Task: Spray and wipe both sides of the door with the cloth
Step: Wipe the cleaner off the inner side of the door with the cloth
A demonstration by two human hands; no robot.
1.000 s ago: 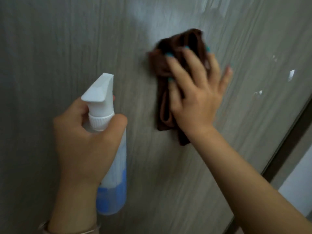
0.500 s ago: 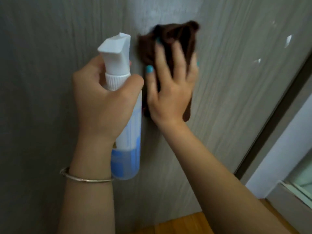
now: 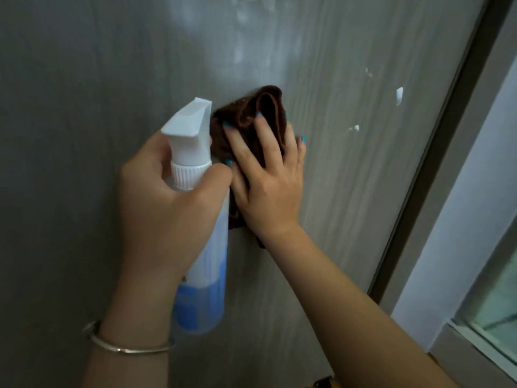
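brown cloth (image 3: 253, 119) under flat right hand (image 3: 268, 183) on door (image 3: 349, 163); left hand (image 3: 162, 208) grip holding spray bottle (image 3: 200, 247).

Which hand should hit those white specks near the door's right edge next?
Right. The right hand already presses the cloth flat on the door, closest to the specks. The left hand has its grip on the spray bottle.

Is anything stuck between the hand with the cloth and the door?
Only the brown cloth itself. The right hand presses it flat on the door, with nothing else visible in between. The spray bottle in the left hand sits just beside it, not in front.
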